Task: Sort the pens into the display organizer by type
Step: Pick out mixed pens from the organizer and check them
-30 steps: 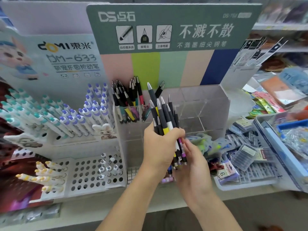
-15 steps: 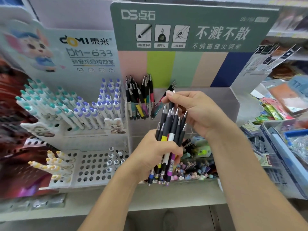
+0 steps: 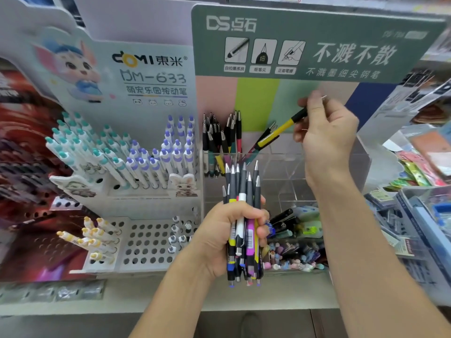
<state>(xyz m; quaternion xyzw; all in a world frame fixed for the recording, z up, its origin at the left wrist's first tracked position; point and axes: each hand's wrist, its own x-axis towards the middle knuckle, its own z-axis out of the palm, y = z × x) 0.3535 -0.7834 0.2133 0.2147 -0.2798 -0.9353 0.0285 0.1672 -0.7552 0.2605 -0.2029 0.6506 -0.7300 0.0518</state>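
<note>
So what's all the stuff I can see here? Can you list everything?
yellow pen: one, yellow and black, held slanting above the clear organizer
pen bundle: many, dark grips with yellow, white, pink and blue barrels, in front of the organizer
clear organizer: one, see-through, centre, under the green sign
sorted pens: a bunch, mostly black, standing in its back left compartment
green sign: one, top centre
white rack: one, left, full of holes
teal pens: many, white with teal caps, upper left of the rack
purple pens: many, white with purple caps, beside the teal ones
yellow-capped pens: a few, lower left of the rack
left hand: grips the bundle
right hand: fingers pinch the yellow pen
</note>
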